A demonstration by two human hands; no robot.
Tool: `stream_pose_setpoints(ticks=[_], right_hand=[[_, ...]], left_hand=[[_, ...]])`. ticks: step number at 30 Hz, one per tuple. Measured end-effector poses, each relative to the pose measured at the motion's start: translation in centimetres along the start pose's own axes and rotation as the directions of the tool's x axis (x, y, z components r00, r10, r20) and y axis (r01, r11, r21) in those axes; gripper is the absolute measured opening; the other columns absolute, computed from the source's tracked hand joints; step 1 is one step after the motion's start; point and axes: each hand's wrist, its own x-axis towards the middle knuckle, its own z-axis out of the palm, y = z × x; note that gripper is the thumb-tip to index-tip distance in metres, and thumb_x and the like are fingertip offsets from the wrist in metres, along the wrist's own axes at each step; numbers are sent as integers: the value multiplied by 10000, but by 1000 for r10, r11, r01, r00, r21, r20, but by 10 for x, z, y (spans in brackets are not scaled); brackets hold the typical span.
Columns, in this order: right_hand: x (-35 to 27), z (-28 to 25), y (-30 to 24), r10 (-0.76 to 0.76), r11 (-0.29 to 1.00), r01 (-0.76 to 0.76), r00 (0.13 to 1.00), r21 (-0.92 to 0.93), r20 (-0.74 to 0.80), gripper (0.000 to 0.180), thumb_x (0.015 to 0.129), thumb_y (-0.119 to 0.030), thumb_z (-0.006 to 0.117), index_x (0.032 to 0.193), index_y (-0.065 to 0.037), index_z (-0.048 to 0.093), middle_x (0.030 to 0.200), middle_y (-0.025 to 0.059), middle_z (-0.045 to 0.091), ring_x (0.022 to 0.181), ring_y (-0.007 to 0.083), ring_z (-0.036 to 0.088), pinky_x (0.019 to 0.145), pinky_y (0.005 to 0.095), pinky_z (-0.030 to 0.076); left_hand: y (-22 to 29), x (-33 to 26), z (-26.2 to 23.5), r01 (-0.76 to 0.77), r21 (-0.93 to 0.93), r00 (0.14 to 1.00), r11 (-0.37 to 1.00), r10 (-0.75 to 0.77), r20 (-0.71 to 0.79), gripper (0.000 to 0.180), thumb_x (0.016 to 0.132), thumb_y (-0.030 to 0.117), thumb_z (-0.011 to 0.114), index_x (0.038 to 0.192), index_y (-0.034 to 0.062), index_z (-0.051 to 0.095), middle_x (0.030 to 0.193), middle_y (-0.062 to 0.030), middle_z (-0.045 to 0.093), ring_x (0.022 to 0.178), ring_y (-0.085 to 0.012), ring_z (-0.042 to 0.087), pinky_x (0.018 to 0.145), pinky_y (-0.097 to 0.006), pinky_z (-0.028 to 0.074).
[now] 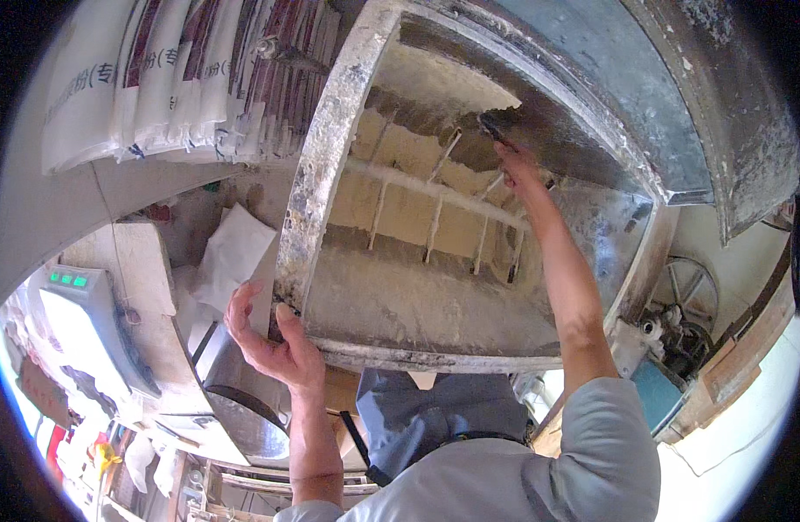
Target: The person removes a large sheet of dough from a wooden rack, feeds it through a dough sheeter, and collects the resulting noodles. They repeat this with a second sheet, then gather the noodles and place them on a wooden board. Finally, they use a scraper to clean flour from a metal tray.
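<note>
A large metal mixing trough (400, 322), coated with pale residue, opens in front of me. Across it runs a shaft (417, 184) with several thin rods sticking out. My right hand (519, 165) reaches inside, closed round a small dark hand tool (494, 128). Its tip is at the far inner wall, beside a pale powdery layer (443, 76); whether it is a brush or a scraper I cannot tell. At the near left corner of the trough, my left hand (278, 344) rests with thumb and fingers apart, holding nothing.
Stacked white printed sacks (174, 78) stand at the far left. A scale with a green display (95, 304) sits left, near a metal scoop-like vessel (248, 418). A curved metal cover (626, 78) rises behind the trough. Wheels and machinery (683, 304) are at the right.
</note>
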Motion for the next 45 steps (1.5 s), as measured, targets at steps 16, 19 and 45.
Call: stream_pose_setpoints(ticks=[16,19,45], right_hand=[[131,118,25,-6,979,-37,978,201,211,370,983,-200,710,1336,-132,622,671,-6,518,473,114,373,422,330,335],[181,165,91,45,928,-171,933,331,356,285,969,-189,712,1239,-137,638,682,-1,536,468,124,389,412,337,318],[-44,33,4,-325,930,321,946,181,-5,485,947,-191,728,1422,-151,638,706,-3,577,510,98,422,421,323,321]], left_hand=[[-2,-6,7,91,-55,995,994,-93,-43,484,989,229,619,1344,-75,494,1274,-194,589,1239,-339,540,1128,-493,384],[-3,-7,8,100,-84,993,991,-105,-56,564,975,285,635,1364,-88,467,1270,-211,583,1218,-335,544,1121,-486,390],[0,8,-5,-24,-48,994,999,29,103,454,889,108,649,1307,-28,536,1201,-181,637,1148,-409,567,1060,-556,400]])
